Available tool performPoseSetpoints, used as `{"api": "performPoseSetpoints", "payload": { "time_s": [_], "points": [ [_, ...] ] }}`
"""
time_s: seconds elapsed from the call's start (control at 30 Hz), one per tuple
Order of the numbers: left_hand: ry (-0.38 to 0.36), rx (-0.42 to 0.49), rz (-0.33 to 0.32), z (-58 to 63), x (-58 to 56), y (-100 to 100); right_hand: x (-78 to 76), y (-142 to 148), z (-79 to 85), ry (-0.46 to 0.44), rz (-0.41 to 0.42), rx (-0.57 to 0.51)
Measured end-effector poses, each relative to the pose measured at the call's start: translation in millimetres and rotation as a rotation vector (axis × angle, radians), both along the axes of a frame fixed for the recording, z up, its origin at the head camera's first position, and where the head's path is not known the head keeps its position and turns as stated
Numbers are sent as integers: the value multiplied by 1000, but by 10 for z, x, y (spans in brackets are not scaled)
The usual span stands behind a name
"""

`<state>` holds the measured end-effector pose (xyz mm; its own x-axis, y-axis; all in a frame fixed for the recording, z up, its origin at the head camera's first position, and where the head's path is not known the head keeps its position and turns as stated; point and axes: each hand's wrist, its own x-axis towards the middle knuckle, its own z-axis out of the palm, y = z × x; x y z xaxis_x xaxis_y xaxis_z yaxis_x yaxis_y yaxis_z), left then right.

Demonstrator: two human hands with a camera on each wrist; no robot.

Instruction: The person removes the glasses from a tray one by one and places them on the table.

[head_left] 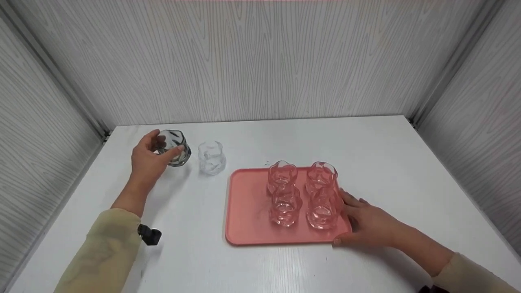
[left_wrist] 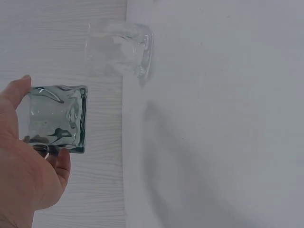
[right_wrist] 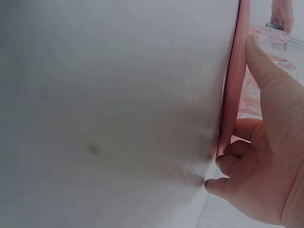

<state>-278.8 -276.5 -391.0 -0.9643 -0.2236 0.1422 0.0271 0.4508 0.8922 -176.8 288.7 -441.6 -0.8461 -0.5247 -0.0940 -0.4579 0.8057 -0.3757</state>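
- Smoky grey-green glass makes up the tumbler (left_wrist: 54, 118) that the left hand (head_left: 148, 160) holds above the white table (head_left: 195, 252), roughly upright, with its thick base downward.
- That grip spans the tumbler's body, thumb on one side and fingers on the other, leaving the base free.
- Just beside it, toward the tray, a clear glass (head_left: 211, 158) stands on the table.
- With so thick a base, the tumbler probably feels bottom-heavy; it should be rigid, smooth and breakable, so a wet palm could slip. The wavy sides likely give fingers some purchase; low on the wall seems the safest hold.
- The pink tray (head_left: 248, 207) carries four clear tumblers (head_left: 285, 205) grouped on its right half, near one another.
- At its right edge the right hand (head_left: 372, 224) grips the rim, thumb by the near corner. The tray looks light and fairly stiff, best steadied by that raised rim.
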Motion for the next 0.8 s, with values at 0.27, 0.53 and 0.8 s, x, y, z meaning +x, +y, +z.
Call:
{"api": "performPoseSetpoints", "payload": {
  "time_s": [0.27,0.53,0.8],
  "points": [
    [-37,25,24,-175,-127,-7,5,3,4,-1,3,2],
    [-61,29,23,-295,-196,17,-2,5,-4,8,0,6],
    [-83,17,31,-396,-228,42,9,7,2,-9,-14,19]
  ]
}}
